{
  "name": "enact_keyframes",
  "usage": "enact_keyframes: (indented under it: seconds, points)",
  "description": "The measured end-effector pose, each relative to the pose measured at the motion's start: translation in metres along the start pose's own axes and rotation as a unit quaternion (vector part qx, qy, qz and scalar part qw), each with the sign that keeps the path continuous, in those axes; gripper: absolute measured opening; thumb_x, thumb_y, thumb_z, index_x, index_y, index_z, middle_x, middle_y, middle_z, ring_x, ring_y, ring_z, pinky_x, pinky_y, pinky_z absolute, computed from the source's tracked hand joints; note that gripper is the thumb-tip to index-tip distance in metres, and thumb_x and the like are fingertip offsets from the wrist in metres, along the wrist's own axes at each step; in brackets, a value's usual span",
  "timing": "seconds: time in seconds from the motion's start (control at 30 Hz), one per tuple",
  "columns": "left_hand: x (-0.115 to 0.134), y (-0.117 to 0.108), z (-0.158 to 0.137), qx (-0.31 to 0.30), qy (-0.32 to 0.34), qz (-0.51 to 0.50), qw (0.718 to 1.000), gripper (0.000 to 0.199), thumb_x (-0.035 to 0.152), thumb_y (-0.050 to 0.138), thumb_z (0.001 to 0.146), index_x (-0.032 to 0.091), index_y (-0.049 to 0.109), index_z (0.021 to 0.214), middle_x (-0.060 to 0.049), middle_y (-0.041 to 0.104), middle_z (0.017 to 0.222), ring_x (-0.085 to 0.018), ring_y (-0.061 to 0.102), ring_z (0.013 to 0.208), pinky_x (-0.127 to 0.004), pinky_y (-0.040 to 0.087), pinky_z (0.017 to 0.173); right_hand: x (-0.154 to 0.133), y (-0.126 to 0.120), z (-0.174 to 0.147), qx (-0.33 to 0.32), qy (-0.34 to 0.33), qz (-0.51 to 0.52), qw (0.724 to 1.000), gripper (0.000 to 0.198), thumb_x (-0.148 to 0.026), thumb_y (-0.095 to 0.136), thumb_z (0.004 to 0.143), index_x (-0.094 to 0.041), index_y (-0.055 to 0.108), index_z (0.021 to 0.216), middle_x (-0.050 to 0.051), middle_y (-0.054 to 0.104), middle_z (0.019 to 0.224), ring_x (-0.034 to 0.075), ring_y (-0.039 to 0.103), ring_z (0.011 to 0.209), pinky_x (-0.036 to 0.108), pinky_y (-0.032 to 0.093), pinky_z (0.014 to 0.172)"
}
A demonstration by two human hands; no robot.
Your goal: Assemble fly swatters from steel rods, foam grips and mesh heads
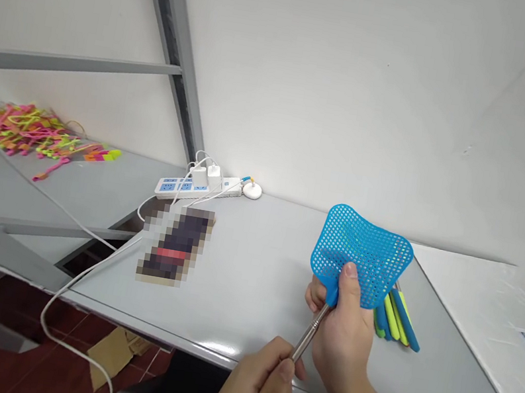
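Observation:
A blue fly swatter (374, 249) with a square mesh head and a thin metal rod is held up over the grey table (250, 268). My right hand (345, 331) grips it where the head joins the rod, its thumb pressed on the mesh and its fingers behind. Lower down, my left hand (261, 384) is closed around the rod near the table's front edge; the handle end is hidden in it. Behind my right hand lie several blue and yellow-green handles (398, 316), partly covered by the mesh head.
A power strip (176, 187) with white chargers stands by the wall, beside a small white round object (252, 190). A pixelated flat item (176, 246) lies left, near a white cable (50, 305). Pink and yellow pieces (26, 133) are heaped far left; a white wrapped board (492, 295) lies right.

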State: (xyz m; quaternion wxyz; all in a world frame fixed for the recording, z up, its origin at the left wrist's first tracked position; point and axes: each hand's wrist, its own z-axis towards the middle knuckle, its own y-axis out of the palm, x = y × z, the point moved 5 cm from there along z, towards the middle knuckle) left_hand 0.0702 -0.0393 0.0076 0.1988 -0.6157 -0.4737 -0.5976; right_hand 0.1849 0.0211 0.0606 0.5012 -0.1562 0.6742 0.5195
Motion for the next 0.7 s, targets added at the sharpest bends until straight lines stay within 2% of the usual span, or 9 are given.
enact_keyframes:
  seconds: [0.1,0.2,0.3,0.53,0.7]
  points:
    - [-0.002,-0.001,0.0,-0.012,-0.013,-0.031,0.999,0.047,0.066,0.049,0.089,0.019,0.053,0.091,0.01,0.032,0.052,-0.005,0.02,0.039,-0.018,0.014,0.036,0.005,-0.001,-0.004,0.007,0.002,-0.028,1.0,0.04,-0.052,0.061,0.088,-0.023,0.041,0.071,-0.008,0.038,0.056,0.008,0.035,0.048,0.024,0.032,0.047]
    - [-0.003,-0.001,0.0,-0.018,-0.027,-0.078,0.996,0.047,0.067,0.049,0.088,0.021,0.049,0.088,0.011,0.031,0.052,-0.004,0.019,0.038,-0.017,0.012,0.034,0.015,-0.001,-0.008,0.002,0.037,-0.072,0.997,0.041,-0.056,0.058,0.089,-0.023,0.042,0.072,-0.007,0.042,0.055,0.01,0.039,0.049,0.024,0.033,0.047]
    - [-0.002,-0.002,0.001,-0.024,-0.03,-0.099,0.994,0.046,0.067,0.049,0.089,0.022,0.046,0.085,0.012,0.029,0.05,-0.004,0.016,0.037,-0.015,0.01,0.034,0.02,0.001,-0.01,-0.005,0.054,-0.072,0.996,0.038,-0.055,0.059,0.089,-0.023,0.044,0.075,-0.007,0.044,0.054,0.01,0.042,0.049,0.025,0.034,0.046]
    - [0.016,-0.011,-0.003,-0.046,-0.004,-0.006,0.999,0.042,0.063,0.042,0.093,0.022,0.045,0.086,0.011,0.032,0.052,-0.005,0.024,0.037,-0.015,0.021,0.033,0.009,0.017,-0.017,-0.04,0.022,-0.014,0.999,0.025,-0.047,0.053,0.094,-0.023,0.051,0.087,-0.008,0.048,0.051,0.012,0.046,0.049,0.026,0.038,0.052]
    - [0.028,-0.02,-0.01,-0.022,-0.019,0.036,0.999,0.042,0.062,0.045,0.092,0.021,0.047,0.085,0.01,0.035,0.052,-0.005,0.023,0.038,-0.016,0.019,0.035,0.006,0.023,-0.027,-0.056,0.021,-0.032,0.998,0.035,-0.051,0.044,0.097,-0.019,0.06,0.097,-0.002,0.058,0.051,0.017,0.057,0.058,0.032,0.046,0.07]
